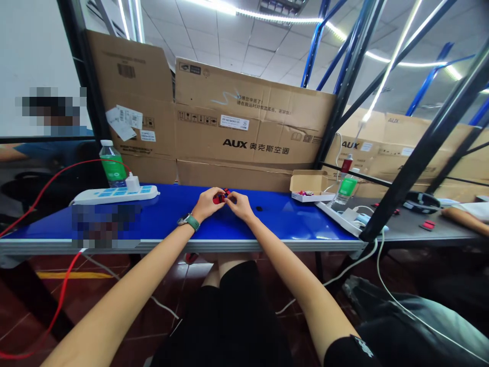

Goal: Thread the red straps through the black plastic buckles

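Note:
Both my hands meet over the middle of the blue tabletop (pixel 183 197). My left hand (pixel 207 204), with a green-strapped watch on its wrist, has its fingers closed on a small red and black piece (pixel 218 199). Thumb and fingers of my right hand (pixel 238 205) are pinched together at the right side of the same piece. Fingers cover much of it, so its exact kind does not show. A small flat black piece (pixel 259 208) lies on the tabletop just right of my right hand.
A white power strip (pixel 114 194) and a green-labelled bottle (pixel 113 165) stand at the left. To the right are an open small carton (pixel 311 198) with small red items, another bottle (pixel 347 188) and a second power strip (pixel 340 218). A cardboard wall (pixel 244 171) closes the back.

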Action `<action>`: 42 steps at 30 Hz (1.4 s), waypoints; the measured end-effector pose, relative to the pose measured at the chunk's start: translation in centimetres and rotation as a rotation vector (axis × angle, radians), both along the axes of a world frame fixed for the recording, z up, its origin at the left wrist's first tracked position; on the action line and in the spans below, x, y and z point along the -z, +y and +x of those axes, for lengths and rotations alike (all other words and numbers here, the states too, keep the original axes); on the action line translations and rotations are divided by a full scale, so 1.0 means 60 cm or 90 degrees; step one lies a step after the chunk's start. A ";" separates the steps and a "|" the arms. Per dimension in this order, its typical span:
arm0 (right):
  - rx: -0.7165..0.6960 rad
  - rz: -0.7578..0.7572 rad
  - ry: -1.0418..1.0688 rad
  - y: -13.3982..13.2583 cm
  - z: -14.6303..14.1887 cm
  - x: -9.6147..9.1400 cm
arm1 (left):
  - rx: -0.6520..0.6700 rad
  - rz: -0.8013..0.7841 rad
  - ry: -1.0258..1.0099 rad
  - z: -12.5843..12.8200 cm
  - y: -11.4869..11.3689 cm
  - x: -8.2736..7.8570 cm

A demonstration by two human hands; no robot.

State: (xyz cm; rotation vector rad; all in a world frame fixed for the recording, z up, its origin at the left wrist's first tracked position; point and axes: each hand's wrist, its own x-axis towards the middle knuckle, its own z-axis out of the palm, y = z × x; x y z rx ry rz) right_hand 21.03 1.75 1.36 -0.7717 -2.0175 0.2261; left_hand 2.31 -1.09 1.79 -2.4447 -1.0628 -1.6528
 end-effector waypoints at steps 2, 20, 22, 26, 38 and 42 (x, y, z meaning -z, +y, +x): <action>0.024 -0.013 -0.006 0.001 -0.001 0.002 | 0.005 0.009 0.028 0.003 -0.001 -0.001; 0.011 0.046 0.051 -0.011 0.002 -0.005 | 0.022 -0.039 0.053 0.012 -0.002 0.001; 0.031 0.048 0.072 -0.009 0.004 -0.006 | 0.011 -0.044 0.036 0.014 0.000 0.002; 0.084 0.057 0.105 -0.010 0.009 -0.010 | 0.000 -0.062 -0.002 0.015 0.002 0.006; -0.004 0.111 0.011 -0.014 0.016 -0.017 | 0.115 -0.153 -0.229 0.002 0.007 0.000; -0.062 0.055 0.042 -0.012 0.009 -0.014 | 0.121 -0.184 -0.281 -0.003 0.012 -0.002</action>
